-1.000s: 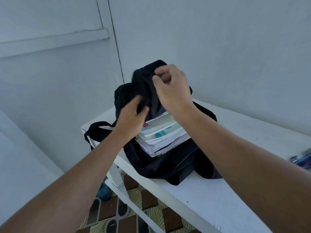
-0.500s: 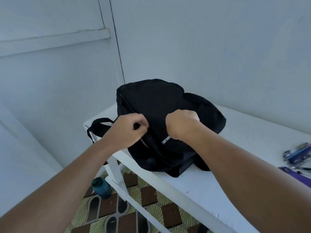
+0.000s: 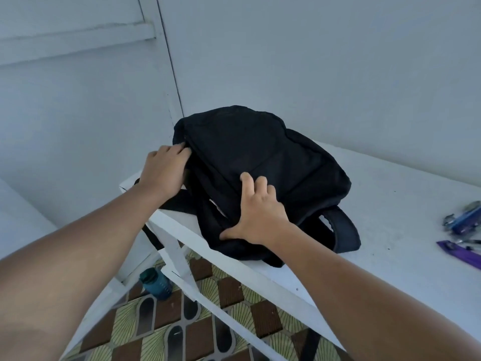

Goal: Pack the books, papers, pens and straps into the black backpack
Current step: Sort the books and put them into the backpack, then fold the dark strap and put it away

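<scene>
We are pressing our right hand [image 3: 260,217], fingers spread, on the backpack [image 3: 260,162] lying on the table [image 3: 390,204]; our left hand [image 3: 164,170] is gripping its left edge.

The backpack [image 3: 260,162] at frame centre is plain black, straps included. The table [image 3: 390,204] under it is white, and the walls [image 3: 312,61] above are pale grey-blue. At lower left a dark teal bottle [image 3: 155,283] stands on floor tiles [image 3: 156,334] patterned in brown squares and yellow-green fans. At the right edge lie blue pens [image 3: 463,220] and a purple strap [image 3: 460,256]
</scene>
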Demonstrator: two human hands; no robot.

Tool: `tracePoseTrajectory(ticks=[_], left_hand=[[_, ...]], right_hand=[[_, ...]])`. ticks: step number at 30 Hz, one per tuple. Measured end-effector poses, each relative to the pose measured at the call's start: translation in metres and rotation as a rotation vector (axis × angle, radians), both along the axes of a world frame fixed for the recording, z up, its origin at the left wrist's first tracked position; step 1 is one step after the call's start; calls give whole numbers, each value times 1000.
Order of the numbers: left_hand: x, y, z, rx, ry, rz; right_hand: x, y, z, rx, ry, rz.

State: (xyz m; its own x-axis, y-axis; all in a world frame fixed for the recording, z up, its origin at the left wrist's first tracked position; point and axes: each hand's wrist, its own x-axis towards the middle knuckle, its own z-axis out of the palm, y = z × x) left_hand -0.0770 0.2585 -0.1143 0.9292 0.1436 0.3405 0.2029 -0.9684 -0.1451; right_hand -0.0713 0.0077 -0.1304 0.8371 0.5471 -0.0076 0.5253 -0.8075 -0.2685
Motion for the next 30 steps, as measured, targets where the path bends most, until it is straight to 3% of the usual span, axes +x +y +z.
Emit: tracePoseTrajectory(ticks=[7,13,18,22,26,30], left_hand=[[12,-3,15,200,53,-105],[13,-55,29,308,247,-233],[22,-161,19,221,279,-442],[31,-211,6,228,317,-443],[36,-210,7,184,273,-468],[31,-217,30,-111,264,-512]], right_hand=[[11,0,-11,79,-52,19],[69,-55,2,-146,-126,-57],[116,-123,0,-342,-283,-239],[122,-139,-8,-261,-173,-281],[116,-153,-12,-187,-153,-265],[102,-172,-12,-88,-165,-289]])
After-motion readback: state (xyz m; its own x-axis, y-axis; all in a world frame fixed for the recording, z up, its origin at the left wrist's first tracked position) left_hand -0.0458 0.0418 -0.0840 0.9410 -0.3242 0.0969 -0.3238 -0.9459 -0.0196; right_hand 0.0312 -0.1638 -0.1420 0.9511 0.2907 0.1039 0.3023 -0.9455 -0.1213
